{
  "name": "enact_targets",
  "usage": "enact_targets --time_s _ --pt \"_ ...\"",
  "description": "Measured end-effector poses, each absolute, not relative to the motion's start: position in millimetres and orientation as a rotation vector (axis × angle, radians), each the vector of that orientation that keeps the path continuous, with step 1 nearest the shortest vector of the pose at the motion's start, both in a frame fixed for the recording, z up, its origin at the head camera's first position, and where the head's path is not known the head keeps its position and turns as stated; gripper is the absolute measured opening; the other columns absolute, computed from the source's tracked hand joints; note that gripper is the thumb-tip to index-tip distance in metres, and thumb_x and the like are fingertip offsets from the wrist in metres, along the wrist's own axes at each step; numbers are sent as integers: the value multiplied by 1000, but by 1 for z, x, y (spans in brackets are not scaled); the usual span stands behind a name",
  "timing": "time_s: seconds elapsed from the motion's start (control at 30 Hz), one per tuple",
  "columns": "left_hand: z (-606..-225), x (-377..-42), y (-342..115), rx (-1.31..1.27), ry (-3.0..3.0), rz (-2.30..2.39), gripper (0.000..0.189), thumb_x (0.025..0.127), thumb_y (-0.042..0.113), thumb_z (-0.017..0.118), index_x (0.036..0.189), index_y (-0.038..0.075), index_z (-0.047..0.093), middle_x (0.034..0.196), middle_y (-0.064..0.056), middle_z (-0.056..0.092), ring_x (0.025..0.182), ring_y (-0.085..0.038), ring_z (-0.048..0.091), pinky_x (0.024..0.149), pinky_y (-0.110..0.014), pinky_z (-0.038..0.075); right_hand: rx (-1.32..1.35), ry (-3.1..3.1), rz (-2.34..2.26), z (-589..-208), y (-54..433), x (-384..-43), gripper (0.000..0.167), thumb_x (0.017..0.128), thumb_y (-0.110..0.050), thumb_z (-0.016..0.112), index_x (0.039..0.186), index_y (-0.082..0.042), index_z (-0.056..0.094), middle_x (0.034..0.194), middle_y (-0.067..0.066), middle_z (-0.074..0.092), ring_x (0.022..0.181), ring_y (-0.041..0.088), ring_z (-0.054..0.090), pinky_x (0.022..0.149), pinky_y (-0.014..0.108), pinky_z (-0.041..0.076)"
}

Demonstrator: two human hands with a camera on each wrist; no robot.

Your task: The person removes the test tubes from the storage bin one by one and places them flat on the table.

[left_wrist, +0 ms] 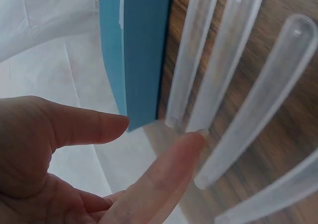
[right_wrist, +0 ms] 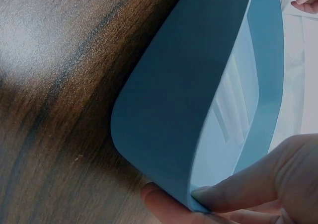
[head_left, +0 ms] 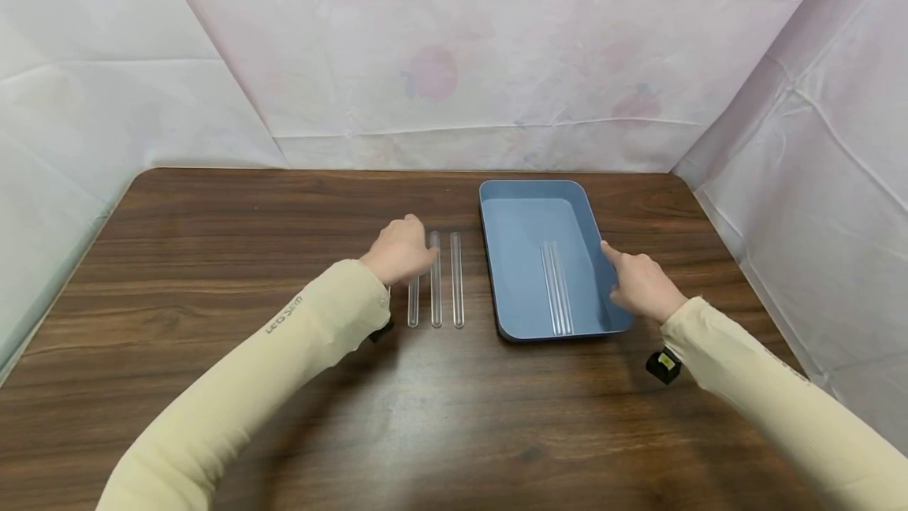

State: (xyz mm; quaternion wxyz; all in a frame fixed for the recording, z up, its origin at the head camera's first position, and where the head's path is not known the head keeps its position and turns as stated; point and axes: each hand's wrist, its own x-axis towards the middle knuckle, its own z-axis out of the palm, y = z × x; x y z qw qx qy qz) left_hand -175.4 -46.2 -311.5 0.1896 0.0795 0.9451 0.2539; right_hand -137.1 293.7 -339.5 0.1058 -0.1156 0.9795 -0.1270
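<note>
Several clear test tubes lie side by side on the wooden table, left of a blue tray. My left hand hovers over the far part of these tubes. In the left wrist view its thumb and index finger are apart with nothing between them; the index fingertip overlaps one tube, and I cannot tell whether it touches. My right hand pinches the tray's right rim, thumb inside and a finger outside. More clear tubes lie together inside the tray, towards its near right.
The brown table ends at a pale printed cloth behind, with cloth also on both sides. A black wrist device hangs under my right sleeve.
</note>
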Motion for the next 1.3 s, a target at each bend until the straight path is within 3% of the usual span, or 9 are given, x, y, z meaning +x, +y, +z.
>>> enact_targets --time_s 0.13,0.23,0.4,0.5,0.67,0.77,0.9,1.0,1.3 --pt "-307 -176 -35 275 2669 710 35 94 22 50 111 -9 48 72 -12 59 44 -15 56 50 -26 47 -337 2887 -378 -340 294 -138 74 72 12 48 143 15 28 49 -1 35 45 9 21 46 25 24" --pt "-304 -176 -26 316 2662 719 21 94 20 50 83 2 51 64 -5 49 42 -13 49 47 -25 43 -341 2885 -384 -340 294 -138 73 72 12 48 143 15 28 48 -1 34 45 9 21 46 25 24" --pt "-302 -176 -11 371 2639 726 39 94 17 49 57 14 37 48 3 32 38 -9 33 41 -22 33 -353 2885 -380 -340 294 -138 73 72 12 48 142 15 28 48 -3 32 45 9 19 46 25 23" --pt "-300 -177 -2 393 2636 727 35 95 17 48 61 12 39 51 1 35 40 -10 33 42 -23 32 -351 2887 -376 -341 295 -138 73 72 12 49 142 15 28 48 -3 32 45 9 19 46 25 23" --pt "-296 -178 14 407 2634 735 13 93 13 48 90 2 51 72 -6 43 45 -10 28 45 -24 27 -349 2884 -382 -341 295 -138 73 72 12 49 143 15 28 48 -3 32 45 9 19 46 25 23" --pt "-295 -178 24 407 2627 755 17 89 9 49 102 -2 53 84 -9 46 48 -11 28 45 -23 26 -352 2884 -386 -341 296 -138 74 72 12 48 143 15 28 48 -3 32 45 9 19 46 24 23" --pt "-297 -179 37 402 2617 784 4 85 5 51 82 6 49 80 -6 42 51 -12 28 45 -23 25 -352 2886 -385 -340 296 -137 74 72 13 48 143 15 28 47 -3 31 45 8 19 46 24 23" --pt "-300 -179 45 410 2601 800 23 84 3 51 68 12 37 72 -4 36 51 -12 26 45 -23 25 -352 2883 -387 -340 295 -137 74 72 13 48 143 15 28 47 -3 32 45 8 19 46 24 23" --pt "-305 -177 64 451 2601 768 25 85 3 51 67 13 36 69 -3 36 50 -12 30 43 -23 26 -352 2884 -388 -339 294 -137 73 72 12 47 142 16 29 47 -4 30 45 8 18 46 24 22"
